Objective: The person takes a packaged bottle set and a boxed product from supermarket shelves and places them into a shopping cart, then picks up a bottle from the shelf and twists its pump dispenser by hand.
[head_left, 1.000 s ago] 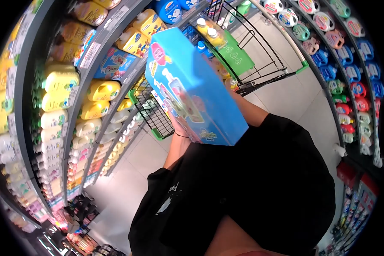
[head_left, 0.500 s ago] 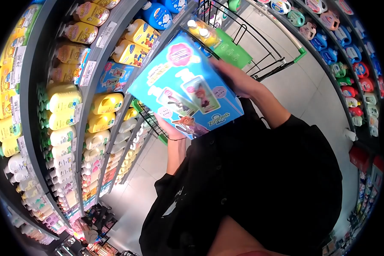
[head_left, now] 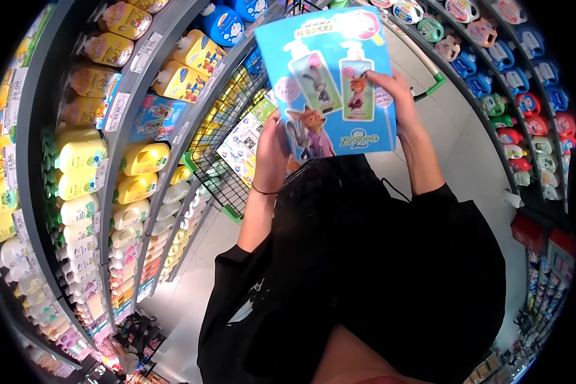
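Observation:
Between my two hands is a blue gift box (head_left: 329, 131) printed with two pump bottles, cartoon animals and the word Zootopia. Its front faces me and it stands nearly upright in view. My left hand (head_left: 272, 150) is closed on the lower left edge, its fingers mostly out of sight behind the box. On the right edge, my right hand (head_left: 400, 105) grips with the thumb lying across the front; its other fingers are hidden. Behind and below the box is a shopping cart (head_left: 201, 169) with a black wire basket and green corners, holding a colourful printed package (head_left: 237, 153).
A shelf unit (head_left: 38, 128) full of pump bottles and price tags runs along the left. A similar blue box (head_left: 157, 118) lies on it. Detergent bottles (head_left: 502, 80) line shelves on the right. Pale floor tiles (head_left: 464, 144) show between.
The box has swung from a slant to nearly upright and shifted right. My left hand has moved up and right with it, my right hand's thumb now shows on the front. More of the cart is visible.

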Available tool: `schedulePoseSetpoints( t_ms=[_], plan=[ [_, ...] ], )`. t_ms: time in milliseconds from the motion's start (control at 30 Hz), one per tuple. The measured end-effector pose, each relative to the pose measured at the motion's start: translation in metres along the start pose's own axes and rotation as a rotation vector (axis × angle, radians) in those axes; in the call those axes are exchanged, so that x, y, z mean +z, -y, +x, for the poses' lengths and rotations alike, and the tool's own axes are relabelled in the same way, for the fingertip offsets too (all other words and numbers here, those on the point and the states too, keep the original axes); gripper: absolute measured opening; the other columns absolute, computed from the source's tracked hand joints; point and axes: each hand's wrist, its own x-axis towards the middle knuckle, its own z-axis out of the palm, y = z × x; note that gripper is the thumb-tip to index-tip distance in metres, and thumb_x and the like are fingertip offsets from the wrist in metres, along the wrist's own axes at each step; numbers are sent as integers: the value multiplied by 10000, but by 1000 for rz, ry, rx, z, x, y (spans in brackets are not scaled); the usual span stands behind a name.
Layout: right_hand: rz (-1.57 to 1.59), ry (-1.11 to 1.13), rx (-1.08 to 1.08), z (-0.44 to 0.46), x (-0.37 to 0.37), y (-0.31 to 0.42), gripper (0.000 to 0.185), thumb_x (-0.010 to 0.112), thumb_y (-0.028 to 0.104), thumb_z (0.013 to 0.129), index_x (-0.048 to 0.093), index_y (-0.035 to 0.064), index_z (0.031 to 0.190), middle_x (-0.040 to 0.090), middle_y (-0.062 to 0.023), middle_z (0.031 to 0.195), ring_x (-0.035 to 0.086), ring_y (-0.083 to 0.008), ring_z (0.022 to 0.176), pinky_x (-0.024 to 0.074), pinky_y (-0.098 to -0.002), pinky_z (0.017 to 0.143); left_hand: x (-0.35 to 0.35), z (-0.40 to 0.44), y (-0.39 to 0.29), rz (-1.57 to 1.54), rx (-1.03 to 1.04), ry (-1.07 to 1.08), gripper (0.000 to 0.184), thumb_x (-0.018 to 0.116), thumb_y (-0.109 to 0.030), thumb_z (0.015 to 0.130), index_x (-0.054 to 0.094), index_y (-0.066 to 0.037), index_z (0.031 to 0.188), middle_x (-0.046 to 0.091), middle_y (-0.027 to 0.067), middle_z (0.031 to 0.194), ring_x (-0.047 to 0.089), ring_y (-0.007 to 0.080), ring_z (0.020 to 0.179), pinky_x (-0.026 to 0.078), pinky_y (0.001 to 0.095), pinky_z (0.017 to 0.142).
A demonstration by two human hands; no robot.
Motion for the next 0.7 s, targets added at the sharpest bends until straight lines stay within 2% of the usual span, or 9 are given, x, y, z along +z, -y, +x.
schedulePoseSetpoints(
  t_ms=[33,133,200,300,433,533,667,700],
  plan=[
    [22,-20,-2,1,-7,4,457,649,221,841,530,-66,1175,657,-163,1031,687,-194,853,574,-300,743,-10,3,11,23,12,-6,448,345,-334,1011,503,-5,1270,612,129,1179,596,230,1073,476,376,931],
    [57,-74,-47,2,-19,21,451,655,187,844,516,-50,1201,651,-153,1055,680,-177,850,570,-296,741,-18,-5,17,146,-58,0,451,342,-327,1014,508,21,1247,608,154,1194,607,251,1064,466,384,938],
    [-95,-122,-140,5,-29,28,464,691,209,822,538,-50,1176,656,-154,1043,680,-172,838,564,-289,722,-20,-12,20,137,-65,37,447,344,-326,1014,522,35,1208,614,180,1171,621,267,1042,472,381,928],
    [-377,-290,-167,7,-36,39,483,732,229,788,564,-51,1144,669,-157,1013,682,-172,808,558,-289,704,-27,-19,26,115,-82,7,440,349,-333,1014,532,28,1186,629,187,1132,626,269,1029,476,371,917],
    [-467,-352,-132,19,-46,38,496,757,235,759,581,-51,1124,685,-154,968,682,-177,763,553,-292,686,-44,-28,38,73,-95,-48,428,361,-321,1012,529,29,1191,632,182,1120,628,265,1017,480,369,910],
    [-546,-351,-97,31,-54,31,498,760,239,756,584,-53,1119,686,-145,975,681,-180,775,551,-298,697,-56,-38,47,12,-82,-106,380,393,-269,1005,534,32,1189,638,171,1109,635,251,996,490,349,891],
    [-813,-335,-98,54,-53,19,517,768,271,732,609,-39,1114,694,-139,957,670,-177,783,531,-311,722,-67,-48,57,10,-36,-177,352,437,-248,991,549,23,1187,653,151,1083,646,227,964,502,323,862],
    [-908,-309,-113,61,-52,18,523,749,298,764,602,-44,1131,695,-138,966,669,-186,801,522,-312,745,-69,-51,58,19,-30,-199,353,439,-251,990,550,20,1188,653,152,1084,646,226,963,503,324,859]
  ],
)
